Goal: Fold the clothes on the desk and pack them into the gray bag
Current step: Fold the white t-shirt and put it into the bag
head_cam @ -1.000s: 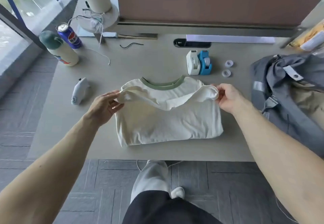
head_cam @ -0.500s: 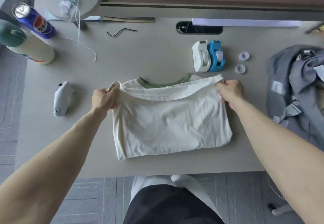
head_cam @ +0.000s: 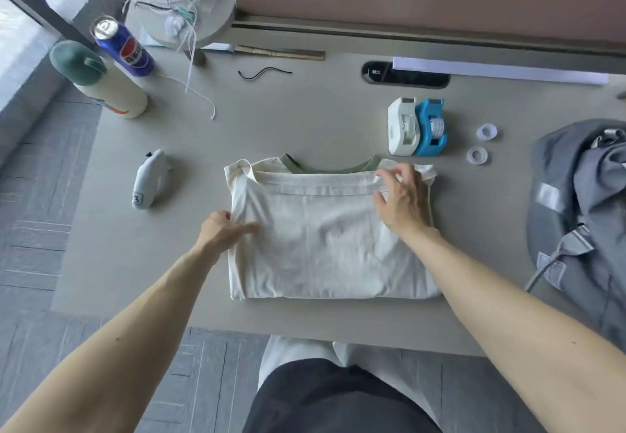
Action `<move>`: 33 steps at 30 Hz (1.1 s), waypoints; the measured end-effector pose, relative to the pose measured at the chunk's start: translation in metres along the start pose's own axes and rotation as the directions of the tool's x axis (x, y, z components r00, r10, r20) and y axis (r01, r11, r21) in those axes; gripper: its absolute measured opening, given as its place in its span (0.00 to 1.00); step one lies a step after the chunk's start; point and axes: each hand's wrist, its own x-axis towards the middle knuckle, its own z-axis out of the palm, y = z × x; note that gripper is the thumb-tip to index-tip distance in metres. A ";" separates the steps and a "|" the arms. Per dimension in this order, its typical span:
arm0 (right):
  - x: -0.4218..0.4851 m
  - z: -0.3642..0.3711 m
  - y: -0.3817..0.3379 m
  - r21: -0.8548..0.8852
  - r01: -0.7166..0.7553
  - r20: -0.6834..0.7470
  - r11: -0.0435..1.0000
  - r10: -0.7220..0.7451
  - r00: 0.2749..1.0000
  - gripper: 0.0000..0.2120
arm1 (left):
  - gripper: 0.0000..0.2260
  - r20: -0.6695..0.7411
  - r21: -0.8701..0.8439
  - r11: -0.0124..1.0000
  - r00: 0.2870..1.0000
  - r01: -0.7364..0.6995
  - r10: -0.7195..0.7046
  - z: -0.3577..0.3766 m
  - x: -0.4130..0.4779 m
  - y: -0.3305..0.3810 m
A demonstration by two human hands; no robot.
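A cream T-shirt (head_cam: 325,239) with a green collar lies folded into a rectangle in the middle of the desk (head_cam: 305,121). My left hand (head_cam: 225,231) rests at the shirt's left edge, with fingers lying flat on the cloth. My right hand (head_cam: 403,200) sits on the shirt's upper right corner, fingers spread and loosely bent over the folded hem. The gray bag (head_cam: 582,216) lies open at the desk's right edge, with its straps hanging toward the front.
A white and a blue tape dispenser (head_cam: 418,126) and two clear tape rolls (head_cam: 481,143) lie behind the shirt. A small white toy (head_cam: 150,178) lies to the left. A blue can (head_cam: 123,48) and a cream bottle (head_cam: 101,80) stand at the far left.
Both hands have let go of the folded-over hem, which now lies flat on the shirt. My left hand has slid down to the shirt's left edge.
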 end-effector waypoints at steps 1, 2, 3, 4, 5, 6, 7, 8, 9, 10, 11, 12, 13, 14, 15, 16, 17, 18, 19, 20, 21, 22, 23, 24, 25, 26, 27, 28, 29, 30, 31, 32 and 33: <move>-0.001 0.003 -0.010 -0.031 0.054 0.070 0.998 -0.052 0.996 0.21 | 0.24 0.049 -0.038 0.999 0.999 0.007 -0.005 0.002 -0.005 -0.004; -0.003 0.008 -0.020 -0.046 0.112 0.143 0.993 -0.105 0.984 0.23 | 0.20 0.081 -0.070 0.997 0.997 0.008 -0.003 0.005 -0.009 -0.008; -0.005 0.014 -0.030 -0.058 0.155 0.226 0.986 -0.138 0.964 0.26 | 0.17 0.098 -0.093 0.996 0.995 0.000 0.009 0.006 -0.014 -0.011; -0.007 0.021 -0.039 -0.064 0.172 0.313 0.983 -0.144 0.939 0.28 | 0.15 0.112 -0.110 0.994 0.993 -0.010 0.022 0.007 -0.016 -0.015; -0.009 0.030 -0.046 -0.071 0.167 0.394 0.983 -0.126 0.910 0.30 | 0.16 0.131 -0.134 0.991 0.991 -0.018 0.036 0.008 -0.018 -0.019; -0.012 0.039 -0.050 -0.086 0.157 0.458 0.984 -0.101 0.883 0.31 | 0.18 0.155 -0.162 0.986 0.986 -0.027 0.052 0.008 -0.020 -0.023; -0.013 0.047 -0.052 -0.109 0.148 0.502 0.983 -0.074 0.862 0.31 | 0.22 0.187 -0.195 0.980 0.980 -0.034 0.071 0.008 -0.021 -0.027; -0.014 0.053 -0.055 -0.128 0.140 0.522 0.982 -0.053 0.851 0.31 | 0.27 0.228 -0.224 0.974 0.969 -0.039 0.092 0.007 -0.023 -0.030; -0.014 0.056 -0.057 -0.138 0.125 0.516 0.983 -0.036 0.856 0.30 | 0.31 0.256 -0.240 0.970 0.961 -0.040 0.103 0.007 -0.024 -0.031; -0.016 0.057 -0.061 -0.128 0.110 0.470 0.986 -0.037 0.882 0.29 | 0.33 0.262 -0.235 0.971 0.958 -0.052 0.115 0.008 -0.026 -0.032; -0.018 0.056 -0.065 -0.094 0.113 0.382 0.989 -0.069 0.921 0.26 | 0.33 0.224 -0.222 0.972 0.966 -0.079 0.130 0.009 -0.028 -0.031; -0.019 0.053 -0.069 -0.061 0.131 0.285 0.990 -0.108 0.952 0.23 | 0.32 0.118 -0.178 0.977 0.983 -0.119 0.142 0.010 -0.028 -0.030; -0.019 0.051 -0.070 -0.043 0.141 0.204 0.989 -0.130 0.970 0.21 | 0.32 -0.034 -0.110 0.979 0.985 -0.170 0.168 0.010 -0.027 -0.026; -0.017 0.047 -0.068 -0.042 0.138 0.175 0.990 -0.128 0.976 0.21 | 0.32 -0.185 -0.028 0.972 0.957 -0.234 0.225 0.008 -0.023 -0.023; -0.013 0.042 -0.063 -0.063 0.119 0.179 0.991 -0.106 0.978 0.23 | 0.31 -0.276 0.053 0.951 0.911 -0.305 0.307 0.006 -0.016 -0.019; -0.008 0.037 -0.054 -0.103 0.084 0.197 0.991 -0.062 0.979 0.24 | 0.31 -0.311 0.153 0.915 0.861 -0.373 0.403 0.001 -0.008 -0.012; -0.003 0.034 -0.042 -0.155 0.045 0.208 0.987 -0.012 0.978 0.25 | 0.30 -0.296 0.273 0.863 0.816 -0.426 0.496 -0.003 0.002 -0.004; 0.002 0.030 -0.028 -0.214 0.015 0.206 0.977 0.030 0.978 0.26 | 0.29 -0.247 0.403 0.789 0.774 -0.465 0.582 -0.007 0.012 0.006; 0.005 0.027 -0.013 -0.269 0.005 0.207 0.963 0.053 0.977 0.27 | 0.28 -0.180 0.509 0.703 0.736 -0.498 0.652 -0.010 0.022 0.016; 0.008 0.024 -0.001 -0.316 0.014 0.217 0.949 0.058 0.974 0.27 | 0.26 -0.103 0.590 0.612 0.703 -0.527 0.704 -0.012 0.033 0.026; 0.011 0.022 0.010 -0.343 0.030 0.230 0.939 0.053 0.972 0.27 | 0.22 -0.023 0.648 0.524 0.673 -0.553 0.739 -0.014 0.043 0.036; 0.014 0.020 0.018 -0.351 0.045 0.238 0.935 0.042 0.970 0.26 | 0.18 0.045 0.685 0.454 0.655 -0.570 0.754 -0.014 0.051 0.043; 0.018 0.019 0.024 -0.347 0.053 0.240 0.936 0.034 0.970 0.24 | 0.13 0.091 0.703 0.407 0.640 -0.584 0.763 -0.015 0.059 0.049; 0.022 0.018 0.028 -0.347 0.051 0.234 0.937 0.034 0.972 0.20 | 0.09 0.110 0.699 0.397 0.637 -0.595 0.763 -0.017 0.067 0.053; 0.027 0.016 0.032 -0.351 0.037 0.212 0.936 0.041 0.976 0.15 | 0.08 0.108 0.684 0.413 0.644 -0.601 0.758 -0.018 0.072 0.058; 0.033 0.014 0.034 -0.348 0.008 0.173 0.937 0.056 0.983 0.10 | 0.10 0.087 0.667 0.450 0.661 -0.595 0.745 -0.020 0.076 0.062; 0.039 0.012 0.036 -0.325 -0.032 0.129 0.945 0.078 0.989 0.07 | 0.13 0.050 0.645 0.507 0.693 -0.572 0.719 -0.021 0.079 0.066; 0.044 0.009 0.038 -0.291 -0.081 0.091 0.953 0.112 0.989 0.09 | 0.16 0.001 0.608 0.595 0.751 -0.525 0.661 -0.023 0.080 0.071; 0.050 0.007 0.040 -0.267 -0.130 0.067 0.955 0.153 0.986 0.11 | 0.19 -0.047 0.559 0.688 0.810 -0.464 0.585 -0.024 0.081 0.076; 0.056 0.005 0.042 -0.264 -0.163 0.048 0.951 0.182 0.982 0.13 | 0.19 -0.091 0.511 0.755 0.847 -0.411 0.523 -0.024 0.082 0.080; 0.061 0.004 0.044 -0.273 -0.181 0.030 0.945 0.196 0.980 0.13 | 0.19 -0.118 0.481 0.789 0.863 -0.383 0.491 -0.025 0.083 0.082; 0.063 0.002 0.044 -0.280 -0.194 0.006 0.940 0.204 0.979 0.13 | 0.16 -0.133 0.460 0.806 0.869 -0.372 0.477 -0.024 0.083 0.083; 0.064 0.002 0.043 -0.277 -0.204 -0.025 0.939 0.205 0.978 0.12 | 0.14 -0.150 0.435 0.823 0.871 -0.366 0.467 -0.024 0.082 0.082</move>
